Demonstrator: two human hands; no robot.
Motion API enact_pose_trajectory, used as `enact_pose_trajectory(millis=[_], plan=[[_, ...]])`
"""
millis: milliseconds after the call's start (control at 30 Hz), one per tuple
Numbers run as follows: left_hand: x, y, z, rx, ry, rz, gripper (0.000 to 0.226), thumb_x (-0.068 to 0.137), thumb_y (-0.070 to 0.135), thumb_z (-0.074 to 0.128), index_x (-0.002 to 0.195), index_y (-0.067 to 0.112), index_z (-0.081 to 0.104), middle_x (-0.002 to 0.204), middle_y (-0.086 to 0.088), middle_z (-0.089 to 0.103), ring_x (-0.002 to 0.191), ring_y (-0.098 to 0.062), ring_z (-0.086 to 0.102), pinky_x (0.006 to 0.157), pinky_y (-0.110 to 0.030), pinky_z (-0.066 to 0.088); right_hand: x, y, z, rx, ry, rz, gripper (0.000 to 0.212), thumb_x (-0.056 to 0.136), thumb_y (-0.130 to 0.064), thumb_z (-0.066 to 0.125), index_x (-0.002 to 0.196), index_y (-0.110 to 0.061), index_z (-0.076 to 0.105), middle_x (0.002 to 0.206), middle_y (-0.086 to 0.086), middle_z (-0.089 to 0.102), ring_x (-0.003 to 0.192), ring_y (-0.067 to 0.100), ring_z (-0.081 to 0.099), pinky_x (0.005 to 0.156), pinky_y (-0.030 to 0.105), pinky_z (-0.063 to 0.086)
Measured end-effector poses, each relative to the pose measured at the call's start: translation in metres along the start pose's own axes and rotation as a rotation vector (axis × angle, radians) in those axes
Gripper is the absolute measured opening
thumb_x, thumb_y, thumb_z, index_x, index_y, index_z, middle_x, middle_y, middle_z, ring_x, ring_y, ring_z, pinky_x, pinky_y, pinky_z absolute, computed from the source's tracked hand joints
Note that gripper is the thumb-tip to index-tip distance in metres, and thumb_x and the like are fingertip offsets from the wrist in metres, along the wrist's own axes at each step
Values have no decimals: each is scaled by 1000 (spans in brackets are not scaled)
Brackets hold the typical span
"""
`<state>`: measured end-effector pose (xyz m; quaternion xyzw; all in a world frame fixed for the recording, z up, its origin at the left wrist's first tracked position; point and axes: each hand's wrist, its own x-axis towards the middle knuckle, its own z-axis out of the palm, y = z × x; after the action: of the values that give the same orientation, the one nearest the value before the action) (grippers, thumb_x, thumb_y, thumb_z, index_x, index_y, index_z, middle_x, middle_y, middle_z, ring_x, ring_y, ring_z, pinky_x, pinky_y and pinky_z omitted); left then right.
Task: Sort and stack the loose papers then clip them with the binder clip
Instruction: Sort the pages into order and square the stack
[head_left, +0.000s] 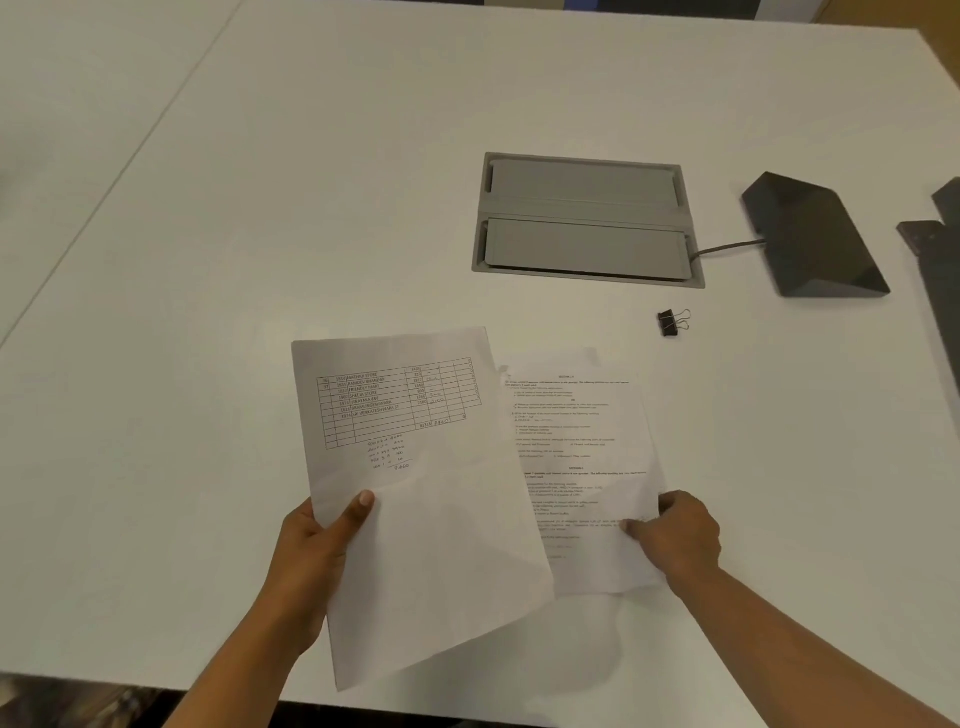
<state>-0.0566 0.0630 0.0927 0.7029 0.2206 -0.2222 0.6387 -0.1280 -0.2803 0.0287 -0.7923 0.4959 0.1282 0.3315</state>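
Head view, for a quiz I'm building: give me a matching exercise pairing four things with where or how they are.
1. table sheet
2. text sheet
3. binder clip
4. grey hatch

A. loose on the table, untouched
B. set into the table
C. held by the left hand
D. held by the right hand

Pairs: 1-C, 2-D, 3-A, 4-B

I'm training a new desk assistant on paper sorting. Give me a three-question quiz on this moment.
1. True or false: the binder clip is already clamped on a sheet.
2. Which hand holds the sheet with the table?
A. left hand
B. right hand
C. neither
3. Fill in: the sheet of printed text lies partly ___ the sheet with the table.

Key: 1 false, it lies loose on the white table; 2 A; 3 under.
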Motion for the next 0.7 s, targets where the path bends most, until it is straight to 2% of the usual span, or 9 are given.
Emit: enact_pose_trajectory(millis=[67, 100, 200, 367, 467, 567, 600, 700], plan=[[1, 1, -2, 2, 7, 4, 28, 91, 34, 65, 115, 20, 66, 97, -6, 79, 86, -35, 74, 72, -47, 61, 2, 3, -4, 55, -22, -3, 28, 71, -18, 83, 84, 0, 67, 88, 13, 71, 75, 30, 64, 66, 37, 53], [2, 1, -3, 1, 10, 5, 29, 91, 33, 65, 116, 20, 66, 98, -6, 78, 86, -35, 74, 72, -47, 61, 3, 4, -7, 93, -33, -6, 25, 74, -19, 82, 83, -1, 67, 85, 11, 71, 74, 29, 64, 68, 38, 54], [5, 3, -8, -4, 20, 8, 29, 92, 31, 65, 118, 18, 65, 101, -9, 77, 87, -35, 73, 71, -46, 60, 0, 7, -21, 240, -78, -43, 18, 82, -18, 75, 97, -10, 70, 86, 4, 68, 77, 25, 63, 70, 35, 53], [11, 5, -16, 11, 63, 20, 28, 93, 29, 64, 117, 16, 65, 101, -9, 76, 86, -34, 72, 69, -43, 58, -8, 15, -49, 464, -83, -117, 33, 85, -8, 72, 118, -4, 66, 102, 11, 68, 90, 30, 64, 80, 34, 48], [14, 7, -18, 26, 88, 33, 26, 94, 28, 63, 117, 16, 65, 101, -8, 75, 86, -35, 71, 71, -44, 58, -7, 23, -62, 589, -48, -107, 33, 84, -8, 73, 116, -5, 65, 107, 12, 70, 101, 34, 66, 91, 40, 50], [15, 9, -14, 29, 108, 57, 19, 96, 25, 62, 114, 19, 64, 98, -4, 74, 84, -29, 71, 64, -35, 56, -9, 28, -73, 706, -56, -116, 39, 84, -8, 72, 122, -10, 63, 115, 11, 70, 106, 33, 66, 98, 46, 49], [15, 9, -12, 25, 109, 60, 18, 96, 24, 61, 113, 19, 63, 98, -3, 73, 83, -27, 70, 63, -34, 55, -11, 28, -76, 748, -72, -127, 44, 82, -10, 73, 125, -12, 61, 116, 8, 71, 105, 30, 67, 96, 44, 51], [14, 8, -4, 30, 85, 58, 18, 96, 24, 61, 113, 19, 64, 97, -3, 75, 79, -24, 72, 57, -31, 56, -22, 21, -86, 869, -198, -177, 52, 74, -18, 74, 125, -18, 61, 115, -1, 74, 100, 17, 72, 80, 27, 58]])
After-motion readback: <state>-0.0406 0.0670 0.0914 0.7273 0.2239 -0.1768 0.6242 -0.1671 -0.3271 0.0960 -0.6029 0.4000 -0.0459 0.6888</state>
